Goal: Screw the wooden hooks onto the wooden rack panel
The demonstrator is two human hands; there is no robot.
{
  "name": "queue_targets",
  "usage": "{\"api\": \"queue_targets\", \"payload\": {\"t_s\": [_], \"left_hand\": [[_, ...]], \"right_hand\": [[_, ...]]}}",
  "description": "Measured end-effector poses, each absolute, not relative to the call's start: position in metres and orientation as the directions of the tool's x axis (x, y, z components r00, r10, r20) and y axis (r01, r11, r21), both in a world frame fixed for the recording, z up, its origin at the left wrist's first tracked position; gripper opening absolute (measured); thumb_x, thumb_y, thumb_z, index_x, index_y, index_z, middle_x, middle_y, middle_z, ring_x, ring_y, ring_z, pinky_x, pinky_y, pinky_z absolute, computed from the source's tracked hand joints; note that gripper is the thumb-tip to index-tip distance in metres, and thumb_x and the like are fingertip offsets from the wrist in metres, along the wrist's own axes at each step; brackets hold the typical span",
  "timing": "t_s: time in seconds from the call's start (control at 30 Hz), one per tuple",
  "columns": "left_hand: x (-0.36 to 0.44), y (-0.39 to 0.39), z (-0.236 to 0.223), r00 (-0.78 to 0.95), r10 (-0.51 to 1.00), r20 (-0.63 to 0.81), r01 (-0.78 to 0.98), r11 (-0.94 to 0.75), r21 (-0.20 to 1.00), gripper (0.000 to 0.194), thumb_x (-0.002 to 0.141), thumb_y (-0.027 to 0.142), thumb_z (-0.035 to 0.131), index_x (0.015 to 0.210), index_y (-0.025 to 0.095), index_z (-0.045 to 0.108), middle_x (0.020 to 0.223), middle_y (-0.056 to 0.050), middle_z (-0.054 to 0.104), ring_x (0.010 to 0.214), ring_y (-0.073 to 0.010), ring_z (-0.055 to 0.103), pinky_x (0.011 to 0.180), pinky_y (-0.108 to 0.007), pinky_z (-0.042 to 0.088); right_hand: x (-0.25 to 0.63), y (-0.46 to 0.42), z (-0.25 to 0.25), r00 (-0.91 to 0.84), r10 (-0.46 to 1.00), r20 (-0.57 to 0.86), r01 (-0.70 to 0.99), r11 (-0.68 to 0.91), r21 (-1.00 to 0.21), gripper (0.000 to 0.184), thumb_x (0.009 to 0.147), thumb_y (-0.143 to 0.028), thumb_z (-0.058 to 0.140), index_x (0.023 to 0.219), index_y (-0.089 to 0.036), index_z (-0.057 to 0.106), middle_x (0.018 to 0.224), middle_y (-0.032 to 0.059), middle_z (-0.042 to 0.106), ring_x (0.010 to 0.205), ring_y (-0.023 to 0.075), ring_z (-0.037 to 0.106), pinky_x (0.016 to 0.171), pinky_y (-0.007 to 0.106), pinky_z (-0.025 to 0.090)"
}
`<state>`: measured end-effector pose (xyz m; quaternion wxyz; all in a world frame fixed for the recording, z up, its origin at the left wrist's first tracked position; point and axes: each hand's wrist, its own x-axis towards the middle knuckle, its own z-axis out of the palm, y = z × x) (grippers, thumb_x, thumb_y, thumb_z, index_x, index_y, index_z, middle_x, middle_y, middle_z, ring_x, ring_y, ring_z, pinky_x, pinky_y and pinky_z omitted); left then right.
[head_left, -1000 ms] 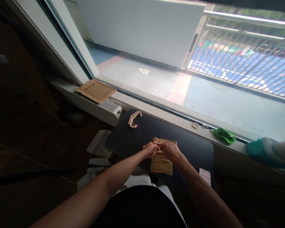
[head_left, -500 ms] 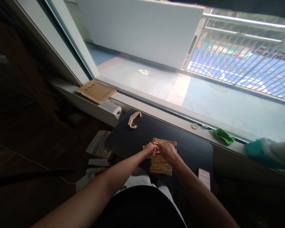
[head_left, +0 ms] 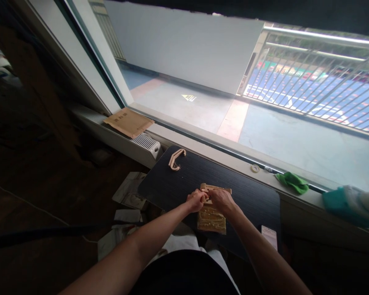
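On a dark tabletop [head_left: 242, 194] both hands meet over a light wooden piece [head_left: 228, 190], a flat bar with a rounded end at its left. My left hand [head_left: 197, 200] is closed around the near left part of it. My right hand [head_left: 223, 201] comes in from the right with bent fingers pinched close to the left thumb; what sits between those fingertips is too small to make out. Just below the hands lies a yellowish, film-covered block [head_left: 211, 221]. A curved wooden frame with angled ends [head_left: 174, 159] rests at the table's far left.
A phone [head_left: 269, 237] lies near the right edge. On the window sill are a tape roll [head_left: 255, 168], a green cloth [head_left: 292, 182] and a teal container [head_left: 338, 203]. A brown envelope [head_left: 129, 121] lies over the white radiator [head_left: 146, 143] at left.
The whole view has shifted slightly, so the table appears a little lower and to the right. Both hands stay together at the wooden piece, with the right fingers slightly repositioned.
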<state>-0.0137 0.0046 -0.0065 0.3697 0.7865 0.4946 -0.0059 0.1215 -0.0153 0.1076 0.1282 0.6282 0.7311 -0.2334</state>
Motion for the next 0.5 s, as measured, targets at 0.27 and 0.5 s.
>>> {"api": "queue_targets", "payload": {"t_s": [0.27,0.5], "left_hand": [[-0.008,0.008,0.003,0.457,0.766,-0.453,0.806,-0.141,0.575,0.025,0.08,0.023,0.045,0.093,0.031,0.065,0.11,-0.003,0.055,0.105,-0.0221,0.051,0.088,-0.039,0.041],[-0.004,0.01,-0.004,0.437,0.764,-0.475,0.818,-0.118,0.563,0.023,0.082,0.03,0.045,0.094,0.027,0.064,0.109,-0.006,0.055,0.101,-0.0243,0.053,0.087,-0.044,0.04]], "right_hand": [[0.122,-0.014,0.101,-0.128,0.855,-0.503,0.991,0.085,-0.107,0.028,0.086,-0.021,0.038,0.092,-0.021,0.065,0.093,0.0068,0.068,0.087,0.0173,0.061,0.073,0.025,0.04],[0.113,-0.019,0.115,-0.222,0.839,-0.496,0.974,0.212,-0.077,0.027,0.084,-0.013,0.041,0.091,-0.02,0.066,0.091,0.0071,0.069,0.085,0.0174,0.062,0.072,0.025,0.041]]}}
